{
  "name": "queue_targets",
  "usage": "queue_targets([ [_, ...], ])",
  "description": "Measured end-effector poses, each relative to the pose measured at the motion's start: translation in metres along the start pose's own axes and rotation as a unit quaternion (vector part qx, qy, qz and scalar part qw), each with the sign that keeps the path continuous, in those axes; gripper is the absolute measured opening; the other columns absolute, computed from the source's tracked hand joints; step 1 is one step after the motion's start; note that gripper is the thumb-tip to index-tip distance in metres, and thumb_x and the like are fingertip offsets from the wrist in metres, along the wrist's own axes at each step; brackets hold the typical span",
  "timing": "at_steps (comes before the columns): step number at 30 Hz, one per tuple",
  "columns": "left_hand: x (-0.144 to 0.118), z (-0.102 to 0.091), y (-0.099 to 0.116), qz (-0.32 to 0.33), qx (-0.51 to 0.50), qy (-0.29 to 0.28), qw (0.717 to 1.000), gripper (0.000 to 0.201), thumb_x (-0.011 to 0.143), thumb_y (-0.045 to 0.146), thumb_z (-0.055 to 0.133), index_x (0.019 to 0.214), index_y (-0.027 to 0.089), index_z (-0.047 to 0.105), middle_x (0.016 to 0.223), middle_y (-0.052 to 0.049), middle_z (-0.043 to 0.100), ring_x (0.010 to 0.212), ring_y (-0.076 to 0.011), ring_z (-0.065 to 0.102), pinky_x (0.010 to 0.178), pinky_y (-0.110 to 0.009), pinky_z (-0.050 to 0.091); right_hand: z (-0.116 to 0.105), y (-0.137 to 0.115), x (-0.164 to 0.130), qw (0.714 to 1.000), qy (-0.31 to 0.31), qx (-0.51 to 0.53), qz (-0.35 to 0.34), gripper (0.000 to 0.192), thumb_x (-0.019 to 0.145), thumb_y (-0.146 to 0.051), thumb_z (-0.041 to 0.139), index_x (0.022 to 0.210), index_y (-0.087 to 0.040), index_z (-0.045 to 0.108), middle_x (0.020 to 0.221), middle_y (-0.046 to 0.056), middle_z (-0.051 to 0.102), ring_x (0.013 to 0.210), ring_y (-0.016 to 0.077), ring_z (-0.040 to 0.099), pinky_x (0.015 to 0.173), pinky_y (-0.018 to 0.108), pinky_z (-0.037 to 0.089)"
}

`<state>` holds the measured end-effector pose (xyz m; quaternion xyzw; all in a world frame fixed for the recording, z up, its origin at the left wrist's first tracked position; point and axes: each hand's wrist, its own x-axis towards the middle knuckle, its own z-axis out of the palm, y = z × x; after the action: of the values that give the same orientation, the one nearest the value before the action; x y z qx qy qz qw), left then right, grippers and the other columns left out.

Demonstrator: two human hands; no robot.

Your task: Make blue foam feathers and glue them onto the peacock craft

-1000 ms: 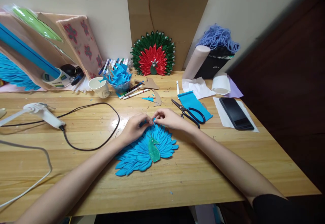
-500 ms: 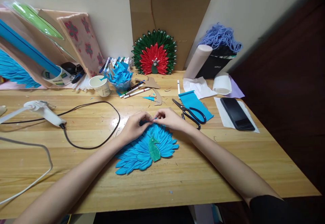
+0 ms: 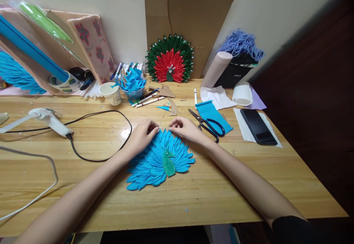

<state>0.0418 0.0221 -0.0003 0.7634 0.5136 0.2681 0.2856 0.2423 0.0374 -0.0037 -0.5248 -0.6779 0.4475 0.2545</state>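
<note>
A blue paper peacock lies flat on the wooden table, its layered crepe-paper feathers fanned around a green bird body. My left hand is at the upper left edge of the fan, thumb and forefinger pinched at the feather tips. Across a small gap, my right hand is at the top right edge, its fingers also closed in a pinch by a feather tip. Whatever lies between either hand's fingertips is too small to make out.
Right of the peacock lie black-handled scissors, blue crepe paper and a phone. At left are a white glue gun and its black cord. Behind stand a paper cup, a tub of blue scraps and a red-green peacock.
My hands have moved apart from where their fingertips met at the top of the fan; the left went leftward. The top feathers between them now show. The view has shifted slightly.
</note>
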Motion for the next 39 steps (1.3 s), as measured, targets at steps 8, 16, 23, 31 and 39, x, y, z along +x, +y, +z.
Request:
queue_targets([
  [8,-0.001,-0.003,-0.001,0.028,0.04,-0.032,0.998,0.017,0.082,0.034,0.051,0.084,0.019,0.059,0.084,-0.004,0.059,0.083,-0.0191,0.054,0.073,-0.032,0.042,-0.006,-0.008,-0.003,0.997,0.0,-0.072,0.006,0.014,0.074,-0.026,0.059,0.079,-0.013,0.063,0.066,0.003,0.063,0.056,0.0111,0.054,0.049,0.021,0.039],
  [16,-0.006,0.004,0.006,0.043,0.082,-0.023,0.995,0.029,0.076,0.041,0.059,0.093,0.019,0.055,0.091,-0.006,0.056,0.09,-0.0227,0.051,0.078,-0.036,0.041,-0.014,-0.009,-0.002,0.992,-0.091,-0.02,0.088,0.013,0.071,-0.021,0.06,0.08,-0.011,0.061,0.065,0.004,0.064,0.052,0.0112,0.055,0.045,0.02,0.04],
  [23,-0.005,0.003,0.005,0.043,0.064,-0.026,0.997,0.028,0.076,0.04,0.059,0.095,0.02,0.055,0.093,-0.006,0.056,0.091,-0.0223,0.051,0.079,-0.036,0.041,-0.007,-0.014,0.0,0.995,-0.079,-0.002,0.062,0.009,0.073,-0.018,0.059,0.079,-0.012,0.059,0.065,0.002,0.06,0.056,0.0097,0.054,0.049,0.019,0.041],
  [31,-0.006,0.003,0.005,0.049,0.051,-0.025,0.997,0.028,0.075,0.039,0.06,0.095,0.02,0.056,0.093,-0.005,0.056,0.091,-0.0223,0.051,0.079,-0.036,0.041,-0.013,-0.003,0.01,0.987,-0.127,-0.014,-0.096,0.01,0.077,-0.022,0.059,0.084,-0.014,0.061,0.076,0.002,0.061,0.068,0.0113,0.054,0.06,0.022,0.043],
  [39,-0.006,0.004,0.003,0.052,0.045,-0.023,0.997,0.029,0.075,0.039,0.06,0.096,0.02,0.056,0.094,-0.005,0.057,0.091,-0.0221,0.052,0.08,-0.037,0.041,-0.017,-0.005,0.007,0.975,-0.189,0.018,-0.119,0.013,0.079,-0.025,0.058,0.086,-0.015,0.059,0.074,0.001,0.059,0.066,0.0108,0.055,0.059,0.023,0.043],
])
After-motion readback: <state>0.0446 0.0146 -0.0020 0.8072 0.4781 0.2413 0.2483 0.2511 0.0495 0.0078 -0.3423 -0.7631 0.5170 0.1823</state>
